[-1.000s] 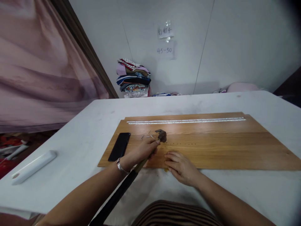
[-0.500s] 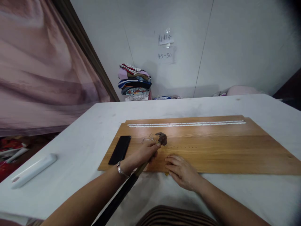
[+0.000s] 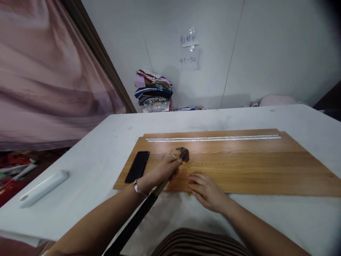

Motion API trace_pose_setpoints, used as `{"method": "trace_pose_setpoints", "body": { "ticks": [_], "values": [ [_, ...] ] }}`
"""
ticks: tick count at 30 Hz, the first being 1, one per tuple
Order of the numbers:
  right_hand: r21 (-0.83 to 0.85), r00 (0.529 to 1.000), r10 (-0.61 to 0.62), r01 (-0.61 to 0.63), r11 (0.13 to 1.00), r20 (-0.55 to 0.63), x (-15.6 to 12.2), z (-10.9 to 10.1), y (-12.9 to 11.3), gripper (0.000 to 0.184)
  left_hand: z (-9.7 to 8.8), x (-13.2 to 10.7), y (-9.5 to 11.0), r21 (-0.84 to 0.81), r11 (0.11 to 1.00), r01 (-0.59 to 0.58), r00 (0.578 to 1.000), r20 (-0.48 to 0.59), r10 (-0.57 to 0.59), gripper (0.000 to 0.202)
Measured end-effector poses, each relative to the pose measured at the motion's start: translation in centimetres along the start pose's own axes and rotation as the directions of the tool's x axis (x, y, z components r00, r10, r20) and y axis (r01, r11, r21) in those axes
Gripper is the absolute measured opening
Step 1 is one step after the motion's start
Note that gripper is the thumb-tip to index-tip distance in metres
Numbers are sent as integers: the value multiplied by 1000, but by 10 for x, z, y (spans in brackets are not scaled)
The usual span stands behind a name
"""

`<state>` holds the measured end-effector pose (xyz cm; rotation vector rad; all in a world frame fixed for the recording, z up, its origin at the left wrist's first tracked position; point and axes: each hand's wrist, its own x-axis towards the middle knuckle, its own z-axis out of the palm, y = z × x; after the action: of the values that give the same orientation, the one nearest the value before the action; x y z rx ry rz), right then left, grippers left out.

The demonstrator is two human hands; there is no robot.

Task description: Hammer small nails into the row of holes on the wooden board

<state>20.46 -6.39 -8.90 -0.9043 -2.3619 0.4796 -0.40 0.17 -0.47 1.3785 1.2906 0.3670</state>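
My left hand (image 3: 167,169) is wrapped around the neck of a claw hammer (image 3: 184,154), just below its dark metal head. The hammer's black grip runs back toward me under my forearm. Several loose nails (image 3: 170,155) lie on the wooden board (image 3: 261,160) beside the hammer head. To the right of the head, a row of small dark dots (image 3: 206,164) marks the wood. My right hand (image 3: 206,190) rests over the board's near edge, fingers stretched out and empty. A small yellow bit (image 3: 189,193) shows at the edge by its fingers.
On the board's left lies a black phone (image 3: 137,167); two white measuring strips (image 3: 213,138) run along its far side. A white elongated object (image 3: 44,188) is on the white table (image 3: 87,153) at left. Folded clothes (image 3: 153,90) are stacked behind, against the wall.
The whole view has shifted slightly, with the table and board a little higher in the picture. Both hands and the hammer keep nearly the same places on the board.
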Motion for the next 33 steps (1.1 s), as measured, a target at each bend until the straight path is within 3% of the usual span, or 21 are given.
{"method": "trace_pose_setpoints", "body": {
  "ticks": [27,33],
  "values": [
    [0,1000,13,-13,1000,26,0,-1,-1,31,2,6,-11,20,1000,-4,1000,3,4,45],
    [3,1000,10,-10,1000,20,0,-1,0,31,1,2,-2,25,999,-38,999,6,38,43]
  ]
}}
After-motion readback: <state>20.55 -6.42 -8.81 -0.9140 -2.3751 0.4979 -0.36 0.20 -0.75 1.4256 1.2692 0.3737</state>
